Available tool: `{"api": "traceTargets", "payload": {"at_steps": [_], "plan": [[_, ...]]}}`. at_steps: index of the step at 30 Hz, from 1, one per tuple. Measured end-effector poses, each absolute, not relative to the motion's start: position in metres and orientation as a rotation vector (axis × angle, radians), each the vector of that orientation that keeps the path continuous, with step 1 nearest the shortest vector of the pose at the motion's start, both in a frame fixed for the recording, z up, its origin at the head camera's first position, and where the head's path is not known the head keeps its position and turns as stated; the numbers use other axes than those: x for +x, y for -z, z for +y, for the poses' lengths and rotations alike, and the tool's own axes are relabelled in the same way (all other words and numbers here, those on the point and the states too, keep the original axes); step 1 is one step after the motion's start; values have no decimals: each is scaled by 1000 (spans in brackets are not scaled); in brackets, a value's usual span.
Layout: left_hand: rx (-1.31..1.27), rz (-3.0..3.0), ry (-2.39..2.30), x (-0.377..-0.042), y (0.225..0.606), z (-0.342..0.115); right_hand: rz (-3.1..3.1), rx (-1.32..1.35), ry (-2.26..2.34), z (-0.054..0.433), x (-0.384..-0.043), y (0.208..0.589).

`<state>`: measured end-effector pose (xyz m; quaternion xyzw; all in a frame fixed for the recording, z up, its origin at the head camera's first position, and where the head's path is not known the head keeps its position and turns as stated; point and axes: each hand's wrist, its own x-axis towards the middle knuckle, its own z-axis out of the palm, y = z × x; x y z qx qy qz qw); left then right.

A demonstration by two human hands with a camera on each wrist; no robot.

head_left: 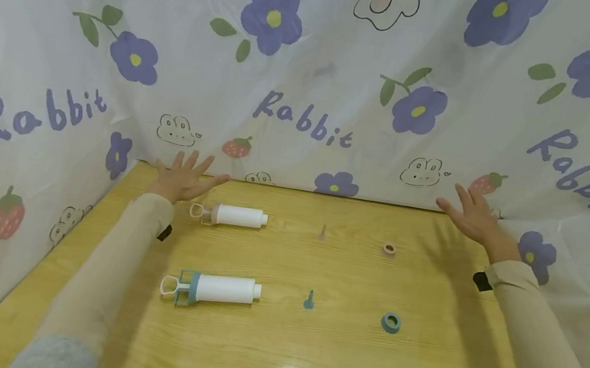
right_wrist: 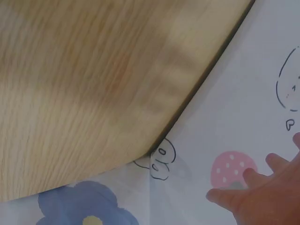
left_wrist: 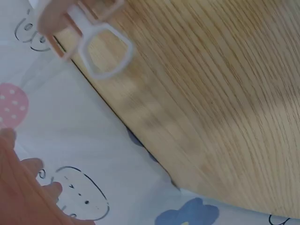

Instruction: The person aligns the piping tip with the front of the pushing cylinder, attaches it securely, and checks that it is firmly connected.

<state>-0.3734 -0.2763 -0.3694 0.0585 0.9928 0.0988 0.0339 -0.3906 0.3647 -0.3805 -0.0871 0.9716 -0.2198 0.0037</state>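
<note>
My left hand (head_left: 180, 178) is held with fingers spread above the table's far left corner, holding nothing. Nearest to it lies a syringe with a white barrel (head_left: 239, 216) and pink collar; its white ring handle (left_wrist: 108, 51) shows in the left wrist view. Fingers spread, my right hand (head_left: 474, 220) hovers over the far right corner, also without anything in it. A larger syringe with a white barrel (head_left: 226, 290) and teal collar lies closer to me. Right of the syringes are a pink nozzle (head_left: 323, 234), a pink ring cap (head_left: 389, 249), a teal nozzle (head_left: 309, 301) and a teal ring cap (head_left: 391, 322).
The wooden table (head_left: 267, 349) carries all the parts in two rows, pink at the back and teal in front. A white curtain (head_left: 314, 70) printed with flowers and rabbits hangs along the table's back and sides.
</note>
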Motion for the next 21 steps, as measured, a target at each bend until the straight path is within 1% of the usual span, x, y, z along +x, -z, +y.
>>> {"api": "traceTargets", "payload": {"at_steps": [6,12,21], "plan": [[202,3006,-401,-376,364,-255,2985,-257,701,350,-384,365],[254,2912,-551,-376,367,-231,2862,-309,925,339,-380,366],[328,2939,-437,-380,371,-201,2849,-321,860,325,-378,371]]}}
